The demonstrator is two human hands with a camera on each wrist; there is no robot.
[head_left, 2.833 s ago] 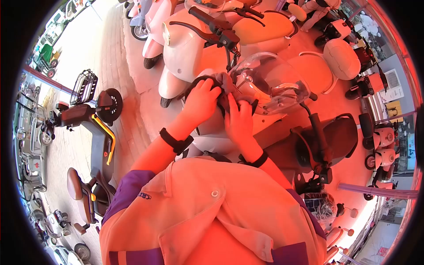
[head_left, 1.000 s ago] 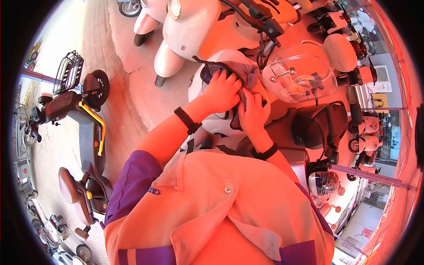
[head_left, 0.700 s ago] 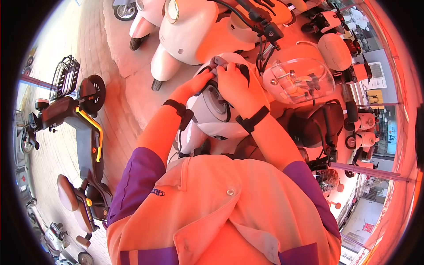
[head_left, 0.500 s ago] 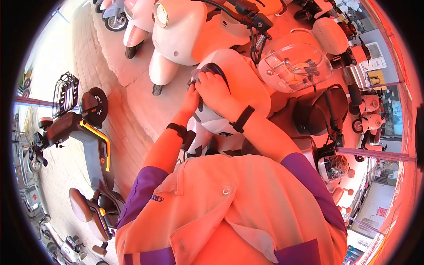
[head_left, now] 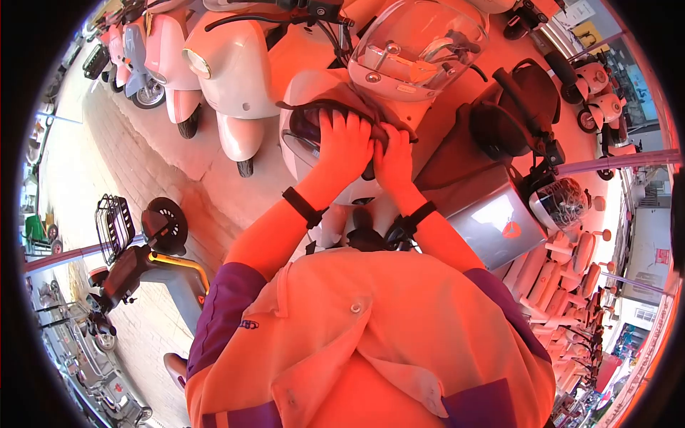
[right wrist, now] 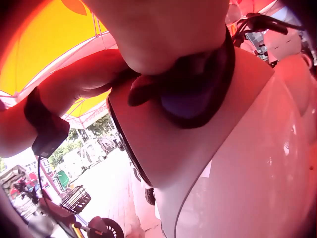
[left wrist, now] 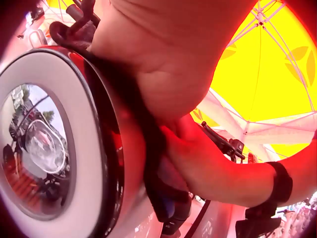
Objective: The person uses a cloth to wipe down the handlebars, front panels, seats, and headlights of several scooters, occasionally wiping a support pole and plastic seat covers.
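Note:
A dark cloth (head_left: 307,123) with a black edge lies over the rounded front cowl (right wrist: 233,183) of a pale scooter. My left hand (head_left: 346,146) holds its middle from above, fingers spread across the fabric. Close beside it, thumbs nearly together, my right hand (head_left: 394,162) pinches the cloth's right part. In the left wrist view a dark strip of the cloth (left wrist: 156,173) runs down from under the left hand past the right hand (left wrist: 203,163). The round headlight (left wrist: 42,144) stands in front of it. A bluish patch of the cloth (right wrist: 185,104) shows below my right hand in its wrist view.
A clear windscreen (head_left: 421,50) rises just beyond the hands. Another pale scooter (head_left: 235,71) stands at front left, and a grey box (head_left: 485,221) lies to the right. A dark scooter with a basket (head_left: 118,228) is parked on the paving at left.
The hands turn the cloth about on the scooter's front; at mid-span the right hand crosses to the left, then returns to the right. The head view swings, and the cloth now spreads wider.

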